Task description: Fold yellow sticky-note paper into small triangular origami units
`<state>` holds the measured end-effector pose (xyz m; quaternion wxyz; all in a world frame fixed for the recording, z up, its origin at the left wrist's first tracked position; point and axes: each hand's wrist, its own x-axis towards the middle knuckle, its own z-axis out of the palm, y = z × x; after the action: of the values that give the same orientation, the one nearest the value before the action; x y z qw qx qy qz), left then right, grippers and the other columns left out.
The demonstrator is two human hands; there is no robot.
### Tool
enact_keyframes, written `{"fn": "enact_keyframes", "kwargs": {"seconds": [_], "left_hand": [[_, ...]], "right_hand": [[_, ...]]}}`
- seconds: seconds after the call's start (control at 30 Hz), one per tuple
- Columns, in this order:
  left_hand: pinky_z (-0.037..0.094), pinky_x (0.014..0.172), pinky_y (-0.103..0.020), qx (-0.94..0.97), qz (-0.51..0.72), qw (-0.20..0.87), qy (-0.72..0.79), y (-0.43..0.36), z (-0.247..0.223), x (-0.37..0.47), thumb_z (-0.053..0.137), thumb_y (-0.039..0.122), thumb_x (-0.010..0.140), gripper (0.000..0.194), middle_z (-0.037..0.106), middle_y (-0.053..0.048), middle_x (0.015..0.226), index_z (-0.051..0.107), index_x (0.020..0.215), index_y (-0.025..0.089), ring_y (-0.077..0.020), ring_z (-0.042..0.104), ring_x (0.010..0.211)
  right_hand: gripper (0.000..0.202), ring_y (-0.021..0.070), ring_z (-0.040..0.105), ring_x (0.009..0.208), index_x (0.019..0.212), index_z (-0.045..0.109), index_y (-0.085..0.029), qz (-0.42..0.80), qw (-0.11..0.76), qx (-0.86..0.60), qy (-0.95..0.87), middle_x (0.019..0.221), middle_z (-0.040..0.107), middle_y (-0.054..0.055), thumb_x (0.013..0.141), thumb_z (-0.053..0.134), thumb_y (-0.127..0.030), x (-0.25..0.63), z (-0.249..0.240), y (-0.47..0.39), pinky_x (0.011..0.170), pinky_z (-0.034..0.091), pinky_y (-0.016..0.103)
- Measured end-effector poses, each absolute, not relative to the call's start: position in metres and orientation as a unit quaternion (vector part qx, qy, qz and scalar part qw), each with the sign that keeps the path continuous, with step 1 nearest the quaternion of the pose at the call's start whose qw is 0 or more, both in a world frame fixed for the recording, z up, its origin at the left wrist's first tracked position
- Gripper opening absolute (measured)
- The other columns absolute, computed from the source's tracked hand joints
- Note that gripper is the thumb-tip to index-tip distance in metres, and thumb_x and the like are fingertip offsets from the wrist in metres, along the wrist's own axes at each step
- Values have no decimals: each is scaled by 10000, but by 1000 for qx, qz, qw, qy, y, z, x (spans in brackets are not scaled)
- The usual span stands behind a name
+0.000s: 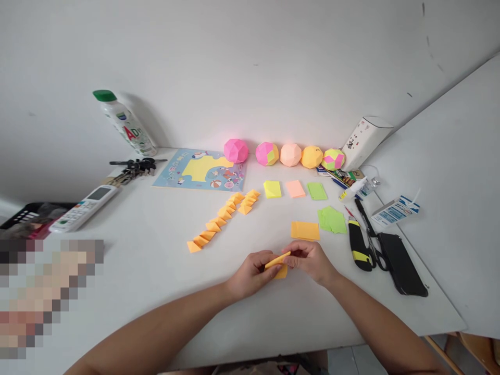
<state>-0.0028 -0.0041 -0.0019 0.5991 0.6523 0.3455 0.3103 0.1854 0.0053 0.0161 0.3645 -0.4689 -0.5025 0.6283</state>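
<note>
Between my two hands is a folded orange paper (pixel 280 272), held just above the white table near its front edge. My left hand (pixel 252 274) pinches its left side, thumb on top. The fingers of my right hand (pixel 312 262) close on the paper's upper right corner. Just beyond my right hand lies a flat stack of orange paper (pixel 305 230). A slanting row of folded orange pieces (pixel 214 225) runs across the table to the left. Green folded paper (pixel 332 220) rests right of the orange stack.
Paper balls (pixel 290 155) line the wall behind small paper pads (pixel 272 189). A cutter (pixel 358 245), scissors and a black phone (pixel 402 263) lie right. A bottle (pixel 128 125), keys and a remote (pixel 84 209) are left.
</note>
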Motion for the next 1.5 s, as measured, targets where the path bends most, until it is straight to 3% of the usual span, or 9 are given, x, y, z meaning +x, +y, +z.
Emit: {"fn": "enact_keyframes", "kwargs": {"seconds": [0.17, 0.57, 1.5], "left_hand": [[341, 551, -219, 660, 304, 598, 339, -3, 0, -3, 457, 386, 852, 303, 468, -1, 693, 630, 863, 138, -97, 400, 597], [306, 511, -211, 645, 306, 615, 335, -4, 3, -3, 463, 391, 846, 316, 422, 18, 621, 592, 731, 126, -85, 357, 557], [300, 493, -208, 650, 306, 614, 328, -3, 3, -4, 489, 404, 825, 320, 411, 20, 607, 583, 701, 124, -82, 352, 547]], "right_hand": [[206, 96, 535, 528, 726, 691, -152, 654, 360, -470, -471, 637, 619, -5, 592, 779, -281, 184, 16, 6, 526, 461, 242], [145, 86, 514, 505, 672, 682, -157, 663, 378, -449, -465, 613, 605, -18, 602, 778, -239, 183, 20, 6, 502, 443, 234], [115, 66, 476, 495, 645, 676, -163, 692, 369, -435, -443, 658, 603, -13, 616, 770, -224, 184, 17, 6, 481, 407, 217]]}}
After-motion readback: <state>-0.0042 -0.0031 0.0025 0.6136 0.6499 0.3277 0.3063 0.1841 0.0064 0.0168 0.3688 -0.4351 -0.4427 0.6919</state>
